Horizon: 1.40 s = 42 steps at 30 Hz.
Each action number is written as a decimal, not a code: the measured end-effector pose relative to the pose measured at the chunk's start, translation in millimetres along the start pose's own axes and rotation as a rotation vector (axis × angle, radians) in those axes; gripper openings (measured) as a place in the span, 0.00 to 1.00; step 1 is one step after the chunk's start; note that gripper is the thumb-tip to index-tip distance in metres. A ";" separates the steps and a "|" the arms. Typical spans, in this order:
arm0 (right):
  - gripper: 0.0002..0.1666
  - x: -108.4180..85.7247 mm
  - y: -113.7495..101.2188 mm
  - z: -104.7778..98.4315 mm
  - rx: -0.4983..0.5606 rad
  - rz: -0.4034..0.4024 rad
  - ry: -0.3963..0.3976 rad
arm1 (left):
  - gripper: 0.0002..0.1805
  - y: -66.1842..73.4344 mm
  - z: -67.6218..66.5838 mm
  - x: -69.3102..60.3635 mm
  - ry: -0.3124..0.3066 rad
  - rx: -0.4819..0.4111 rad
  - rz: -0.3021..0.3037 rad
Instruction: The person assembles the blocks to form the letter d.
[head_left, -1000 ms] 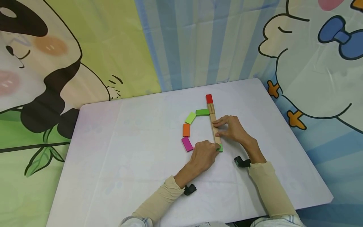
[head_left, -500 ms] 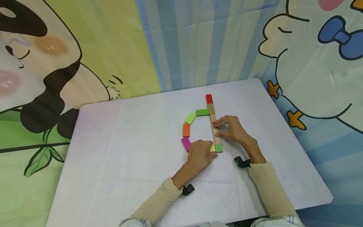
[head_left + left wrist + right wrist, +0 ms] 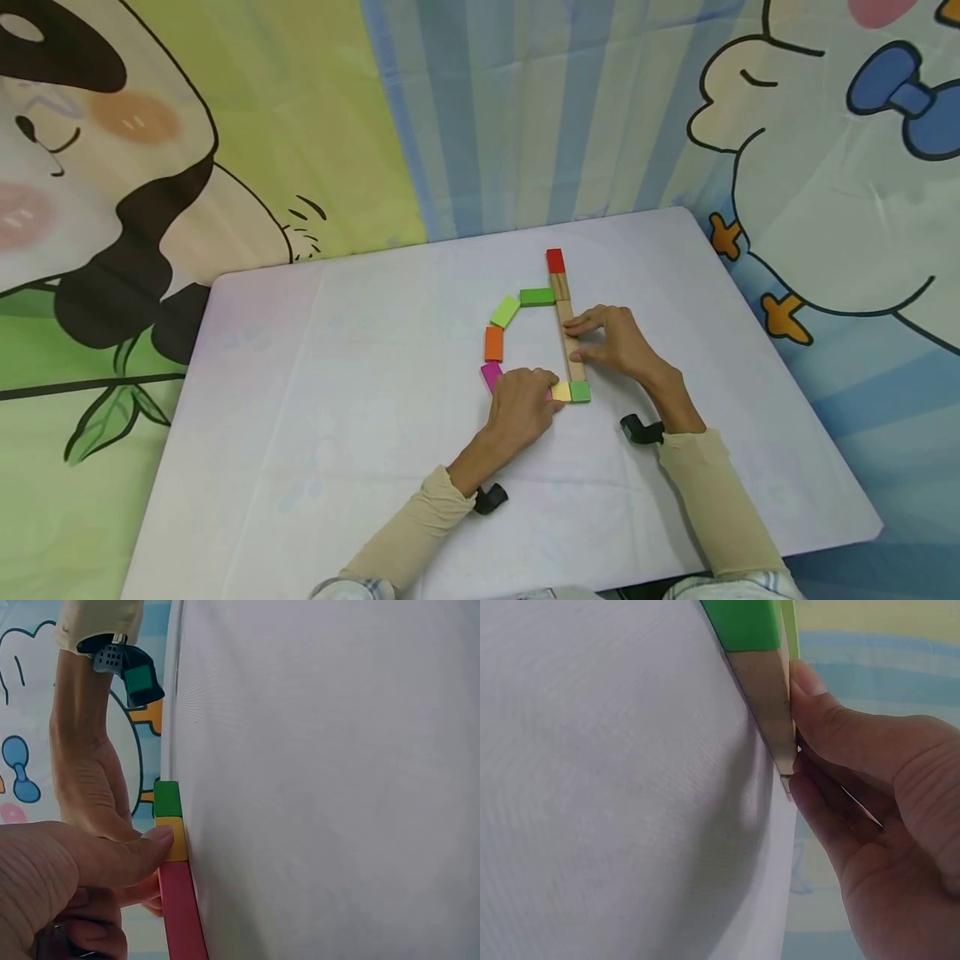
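In the head view, a row of wooden blocks forms a loop beside a straight column. My left hand (image 3: pixel 522 408) pinches the yellow block (image 3: pixel 178 838) between thumb and fingers; it adjoins a green block (image 3: pixel 580 392) at the column's near end. A pink block (image 3: pixel 182 911) on the yellow one's other side is mostly hidden under this hand in the head view. The fingertips of my right hand (image 3: pixel 618 342) rest on the plain wooden block (image 3: pixel 571 340) of the column. A magenta block (image 3: pixel 491 375) is partly covered by my left hand.
The loop continues with an orange block (image 3: pixel 493 343), a lime block (image 3: pixel 505 312) and a green block (image 3: pixel 537 297). A red block (image 3: pixel 555 261) tops the column. The white table (image 3: pixel 337 417) meets a cartoon-printed curtain (image 3: pixel 487 125) behind.
My left hand has slid leftward along the near row, from the green corner block to the yellow block, uncovering the green one. The right hand stays in place.
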State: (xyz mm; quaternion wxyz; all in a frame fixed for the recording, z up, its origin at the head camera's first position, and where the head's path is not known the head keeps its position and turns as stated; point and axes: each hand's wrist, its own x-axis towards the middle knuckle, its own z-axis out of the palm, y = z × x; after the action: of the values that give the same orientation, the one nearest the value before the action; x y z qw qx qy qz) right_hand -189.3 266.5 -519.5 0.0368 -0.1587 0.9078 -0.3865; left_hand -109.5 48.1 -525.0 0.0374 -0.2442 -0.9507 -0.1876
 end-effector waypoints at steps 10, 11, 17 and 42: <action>0.27 1.0 1.2 1.3 -0.007 -0.003 0.004 | 0.19 0.5 1.7 2.0 -0.010 -0.041 -0.016; 0.27 1.1 1.3 1.4 -0.007 -0.002 0.004 | 0.19 0.5 2.0 2.1 -0.010 -0.042 -0.016; 0.27 0.4 1.0 1.3 -0.013 0.002 0.008 | 0.22 1.6 1.3 2.9 -0.011 -0.031 -0.018; 0.27 -0.6 -1.5 0.2 -0.008 0.022 -0.007 | 0.29 -68.9 -47.7 -35.2 0.156 -0.170 -0.339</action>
State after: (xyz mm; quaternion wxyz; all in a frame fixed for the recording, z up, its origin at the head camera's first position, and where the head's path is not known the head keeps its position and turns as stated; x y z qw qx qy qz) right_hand -188.3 265.6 -518.6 0.0438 -0.1502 0.9109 -0.3817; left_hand -112.5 -41.5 -509.8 0.0581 -0.0679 -0.9532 -0.2890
